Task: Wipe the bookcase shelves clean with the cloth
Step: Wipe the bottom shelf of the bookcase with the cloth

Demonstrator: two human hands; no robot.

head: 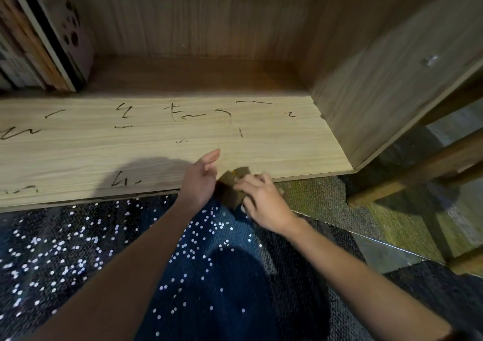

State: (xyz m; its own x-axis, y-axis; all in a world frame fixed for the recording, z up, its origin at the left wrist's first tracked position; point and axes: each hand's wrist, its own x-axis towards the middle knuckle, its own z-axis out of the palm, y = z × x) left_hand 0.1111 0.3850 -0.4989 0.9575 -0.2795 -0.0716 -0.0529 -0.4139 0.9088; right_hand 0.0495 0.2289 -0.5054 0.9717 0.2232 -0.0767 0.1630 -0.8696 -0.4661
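The small folded olive-brown cloth (231, 183) lies at the front edge of the scribble-marked light wooden bookcase shelf (156, 144), just below frame centre, clamped in the curled grip of the right hand (264, 202). The left hand (201, 181) is just beside it, grip apart, fingers straight. Open shelf runs left and back to leaning books (39, 40) at upper left; a wooden side panel (379, 92) bounds it at right.

The cloth (231, 183) is a small brownish-olive wad, folded up kinda thick, sitting right at the front edge of the bookcase shelf (78, 155), over toward its right end. The shelf's a light wood-grain board lying flat, with dark pen-like squiggles scattered all over it, back to front, still unwiped.
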